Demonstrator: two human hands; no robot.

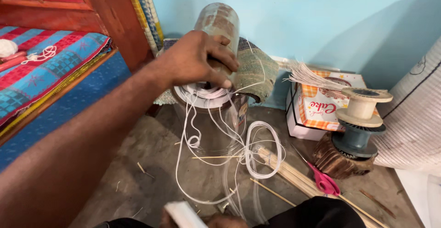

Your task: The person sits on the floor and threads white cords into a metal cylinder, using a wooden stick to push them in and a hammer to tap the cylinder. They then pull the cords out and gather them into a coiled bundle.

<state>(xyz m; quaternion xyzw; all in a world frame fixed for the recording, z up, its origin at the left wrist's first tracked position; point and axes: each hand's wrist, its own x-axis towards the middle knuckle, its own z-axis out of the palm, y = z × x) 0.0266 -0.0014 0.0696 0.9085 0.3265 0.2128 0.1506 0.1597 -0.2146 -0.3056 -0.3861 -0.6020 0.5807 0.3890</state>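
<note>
Now the person's left hand (200, 60) reaches forward and closes around the lower part of a tall cylinder (217, 30), brownish and wrapped in something shiny. The fingers (223, 56) curl tight on it, so the grip is closed on the cylinder. This cylinder stands upright on top of a clear plastic jar (216, 127), and where the two meet there is a white ring of wound cord.

From the jar's top, white cord (257, 150) falls down in many loose loops, in front of the jar and a little to its right, onto the grey floor (138, 163).

At the bottom edge, just below the jar, the right hand (216, 219) shows only a small part. It seems to hold a flat white piece (183, 213), but how the fingers close I cannot tell.

Right of the jar lies a bundle of thin bamboo sticks (294, 175), and pink-handled scissors (321, 180) rest on them. Further right of the jar stand two spools, a cream spool (363, 106) on a grey-green spool (356, 140), with a printed cardboard box (317, 106) behind them. Behind the jar hangs a woven mat piece (257, 69), touching the cylinder's side. Far left of the jar is a bed with a blue and red checked cover (46, 67).
</note>
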